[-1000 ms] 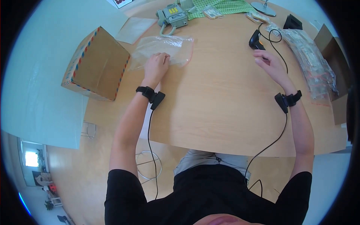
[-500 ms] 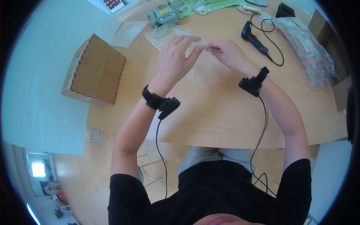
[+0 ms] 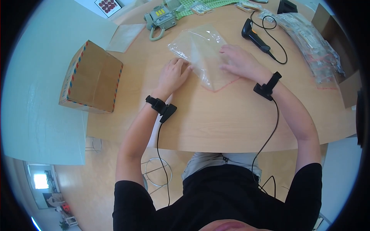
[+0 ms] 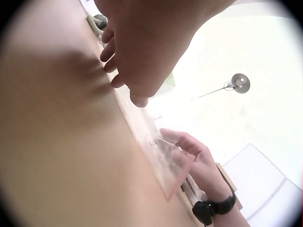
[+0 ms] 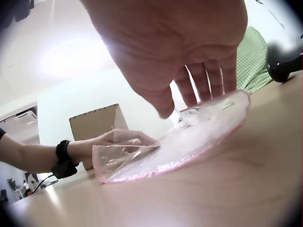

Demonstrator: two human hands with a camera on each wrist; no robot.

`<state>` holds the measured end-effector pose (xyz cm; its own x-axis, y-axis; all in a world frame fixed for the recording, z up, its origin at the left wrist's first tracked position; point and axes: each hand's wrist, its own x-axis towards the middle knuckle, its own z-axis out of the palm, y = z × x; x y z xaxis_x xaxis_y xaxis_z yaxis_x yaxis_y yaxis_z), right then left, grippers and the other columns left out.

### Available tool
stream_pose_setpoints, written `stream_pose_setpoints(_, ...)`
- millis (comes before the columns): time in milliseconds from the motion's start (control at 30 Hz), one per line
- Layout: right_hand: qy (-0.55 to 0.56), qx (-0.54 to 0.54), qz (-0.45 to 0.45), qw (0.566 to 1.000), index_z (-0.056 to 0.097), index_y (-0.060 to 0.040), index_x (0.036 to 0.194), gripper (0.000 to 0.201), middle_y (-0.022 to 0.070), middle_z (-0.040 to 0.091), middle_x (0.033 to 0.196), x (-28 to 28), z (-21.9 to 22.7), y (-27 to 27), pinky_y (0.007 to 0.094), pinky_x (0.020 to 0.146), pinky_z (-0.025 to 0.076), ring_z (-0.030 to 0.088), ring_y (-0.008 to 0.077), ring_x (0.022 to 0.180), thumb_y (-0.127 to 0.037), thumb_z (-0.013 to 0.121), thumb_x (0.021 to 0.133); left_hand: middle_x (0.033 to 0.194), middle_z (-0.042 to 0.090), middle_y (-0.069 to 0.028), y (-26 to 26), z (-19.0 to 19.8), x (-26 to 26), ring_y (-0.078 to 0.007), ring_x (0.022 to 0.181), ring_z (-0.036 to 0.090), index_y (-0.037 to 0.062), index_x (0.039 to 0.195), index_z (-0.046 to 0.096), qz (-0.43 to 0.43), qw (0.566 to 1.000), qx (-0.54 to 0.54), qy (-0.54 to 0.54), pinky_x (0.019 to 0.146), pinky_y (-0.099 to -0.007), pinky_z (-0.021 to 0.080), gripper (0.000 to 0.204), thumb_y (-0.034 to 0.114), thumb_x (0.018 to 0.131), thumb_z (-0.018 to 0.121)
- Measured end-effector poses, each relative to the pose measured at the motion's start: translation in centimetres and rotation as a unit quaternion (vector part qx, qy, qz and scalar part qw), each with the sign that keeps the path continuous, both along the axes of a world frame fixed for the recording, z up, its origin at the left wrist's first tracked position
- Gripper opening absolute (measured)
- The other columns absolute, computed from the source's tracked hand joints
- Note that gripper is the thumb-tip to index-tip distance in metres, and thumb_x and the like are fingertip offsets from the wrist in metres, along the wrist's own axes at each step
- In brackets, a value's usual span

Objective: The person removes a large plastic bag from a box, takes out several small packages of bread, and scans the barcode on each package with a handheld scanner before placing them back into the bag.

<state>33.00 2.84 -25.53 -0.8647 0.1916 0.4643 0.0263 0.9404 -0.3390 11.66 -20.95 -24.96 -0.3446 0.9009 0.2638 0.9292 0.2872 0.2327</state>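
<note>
A clear plastic bag (image 3: 202, 52) with a pink-red edge lies on the table between the two hands in the head view. My left hand (image 3: 172, 75) is at its left side, fingers loosely bent near its edge. At the right side my right hand (image 3: 243, 63) has its fingers over the bag, seemingly touching it. In the right wrist view the bag (image 5: 189, 142) bulges up from the table below the right hand (image 5: 175, 52), whose fingers point down and are apart. The left wrist view shows the left hand (image 4: 142, 47) with nothing visible in its fingers.
An open cardboard box (image 3: 94, 79) stands at the left, a second box (image 3: 329, 30) at the far right beside packed plastic bags (image 3: 308, 38). Toward the back are a telephone (image 3: 162, 19), a flat clear bag (image 3: 126, 37), green checked cloth (image 3: 208, 4) and a corded black scanner (image 3: 256, 40).
The right hand came from near the scanner to the bag. Both hands met over it, then parted to its two sides. The bag has shifted right and turned.
</note>
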Motion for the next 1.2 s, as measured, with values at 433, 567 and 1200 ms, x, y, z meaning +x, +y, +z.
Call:
stream_pose_setpoints(433, 0.069, -0.048, 0.03, 0.996, 0.073, -0.0016, 0.122, 0.032, 0.0187, 0.067, 0.137, 0.2, -0.5, 0.4, 0.0469, 0.102, 0.056, 0.066, 0.0353, 0.123, -0.015, 0.065, 0.093, 0.161, 0.045, -0.0238, -0.4, -1.7, -0.4, -0.0422, 0.15, 0.041, -0.0046, 0.15, 0.05, -0.054, 0.998, -0.011, 0.024, 0.124, -0.0464, 0.036, 0.07, 0.05, 0.107, 0.057)
stream_pose_setpoints(567, 0.101, 0.119, 0.035, 0.987, 0.073, -0.004, 0.124, 0.032, 0.0174, 0.067, 0.14, -0.8, -1.3, 0.0, 0.0449, 0.101, 0.057, 0.066, 0.0355, 0.125, -0.014, 0.067, 0.095, 0.157, 0.048, -0.0205, -0.4, -1.1, -0.3, -0.0407, 0.145, 0.045, -0.0041, 0.148, 0.05, -0.052, 0.998, -0.024, 0.009, 0.121, -0.0458, 0.04, 0.067, 0.047, 0.106, 0.06)
stream_pose_setpoints(1200, 0.091, -0.257, 0.043, 0.961, 0.077, -0.0034, 0.12, 0.031, 0.0059, 0.073, 0.132, 0.3, -1.7, 5.2, 0.0254, 0.081, 0.055, 0.067, 0.0117, 0.092, 0.007, 0.055, 0.101, 0.104, 0.071, -0.0166, -2.3, 1.1, -4.1, -0.0361, 0.101, 0.069, -0.0007, 0.113, 0.073, 0.066, 0.988, 0.132, 0.034, 0.091, -0.0449, 0.054, 0.044, 0.041, 0.102, 0.07)
